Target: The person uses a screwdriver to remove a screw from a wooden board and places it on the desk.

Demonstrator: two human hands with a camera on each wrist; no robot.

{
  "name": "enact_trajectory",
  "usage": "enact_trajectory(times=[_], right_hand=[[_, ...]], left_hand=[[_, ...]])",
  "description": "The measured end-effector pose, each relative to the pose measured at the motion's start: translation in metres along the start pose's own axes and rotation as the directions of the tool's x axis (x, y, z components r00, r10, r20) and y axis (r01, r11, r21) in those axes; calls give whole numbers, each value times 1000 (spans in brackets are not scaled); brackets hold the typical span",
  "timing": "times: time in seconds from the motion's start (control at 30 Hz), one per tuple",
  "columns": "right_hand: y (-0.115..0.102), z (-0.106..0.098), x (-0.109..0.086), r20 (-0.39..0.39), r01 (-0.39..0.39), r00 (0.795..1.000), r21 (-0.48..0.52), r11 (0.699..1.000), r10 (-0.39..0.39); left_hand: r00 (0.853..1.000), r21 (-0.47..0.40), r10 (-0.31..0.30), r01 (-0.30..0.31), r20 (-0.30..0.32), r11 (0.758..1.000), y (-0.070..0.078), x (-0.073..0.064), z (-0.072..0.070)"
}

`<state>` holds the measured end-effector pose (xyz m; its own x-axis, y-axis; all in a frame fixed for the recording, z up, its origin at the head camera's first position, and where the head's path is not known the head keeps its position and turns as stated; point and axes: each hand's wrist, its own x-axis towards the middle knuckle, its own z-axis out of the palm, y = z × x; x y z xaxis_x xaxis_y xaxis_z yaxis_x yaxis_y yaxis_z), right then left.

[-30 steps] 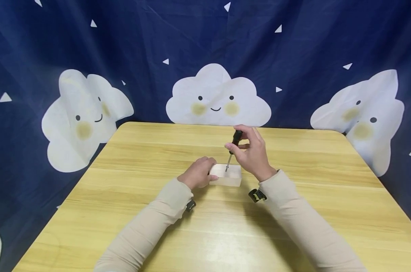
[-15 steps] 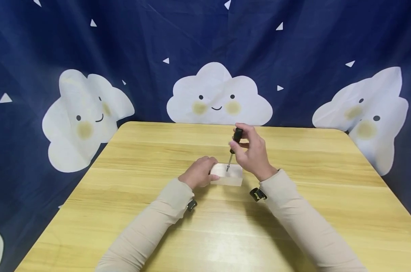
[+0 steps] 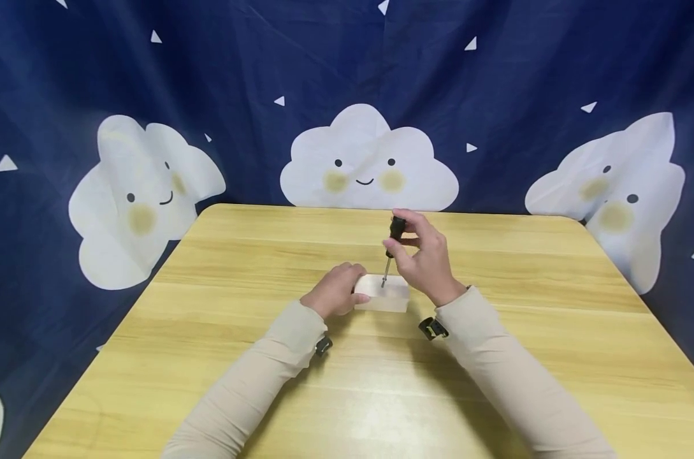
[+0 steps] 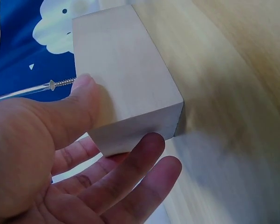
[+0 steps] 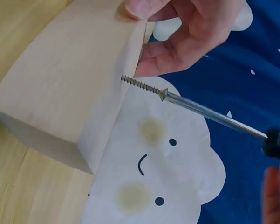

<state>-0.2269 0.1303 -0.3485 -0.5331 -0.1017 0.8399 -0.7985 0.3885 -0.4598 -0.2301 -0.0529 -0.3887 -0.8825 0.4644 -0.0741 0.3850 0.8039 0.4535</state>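
A pale wooden block (image 3: 381, 302) lies on the table, its left end gripped by my left hand (image 3: 336, 291). In the left wrist view the thumb presses the block's near face and the other fingers reach round its end. My right hand (image 3: 427, 258) holds a screwdriver (image 3: 397, 229) by its black handle, the shaft slanting down to the block's top. At its tip stands a screw (image 5: 142, 85), point against the block's top face and most of the thread outside the wood. The driver tip meets the screw head. Only a few right fingertips show in the right wrist view.
The wooden table (image 3: 220, 382) reaches to a dark blue curtain (image 3: 238, 83) with white clouds and triangles at the back and sides. A small dark device sits at each wrist, over beige sleeves (image 3: 496, 344).
The screwdriver handle tilts slightly to and fro, with small shifts of my right hand's fingers. My left hand and the block stay nearly in place.
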Motion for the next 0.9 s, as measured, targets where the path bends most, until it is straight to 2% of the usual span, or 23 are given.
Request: enact_trajectory(times=[0.13, 0.23, 0.33, 0.4, 0.6, 0.67, 0.77, 0.9], right_hand=[[-1, 2, -1, -58, 29, 998, -87, 996, -35], [-2, 0, 1, 2, 34, 999, -68, 997, -34], [-3, -3, 4, 86, 9, 996, -3, 1000, -9], [-3, -4, 6, 110, -5, 994, 16, 1000, 3], [-2, 0, 7, -33, -4, 999, -47, 999, 3], [-2, 0, 7, -58, 4, 998, -61, 998, -7], [-2, -1, 9, -22, 35, 999, -42, 998, -36], [-2, -2, 11, 73, 57, 996, 28, 998, -59]], left_hand=[[1000, 4, 6, -6, 3, 1000, 0, 0, 0], [1000, 5, 1, -1, 8, 1000, 0, 2, 1], [1000, 6, -7, 7, 10, 1000, 0, 3, 1], [1000, 6, -11, 11, 12, 1000, 0, 3, 0], [1000, 9, -5, 4, 21, 1000, 0, 3, -1], [1000, 9, -1, 1, 20, 1000, 1, 4, 0], [1000, 14, 0, -1, 18, 1000, 1, 4, 0], [1000, 13, -2, 2, 21, 1000, 0, 4, -1]])
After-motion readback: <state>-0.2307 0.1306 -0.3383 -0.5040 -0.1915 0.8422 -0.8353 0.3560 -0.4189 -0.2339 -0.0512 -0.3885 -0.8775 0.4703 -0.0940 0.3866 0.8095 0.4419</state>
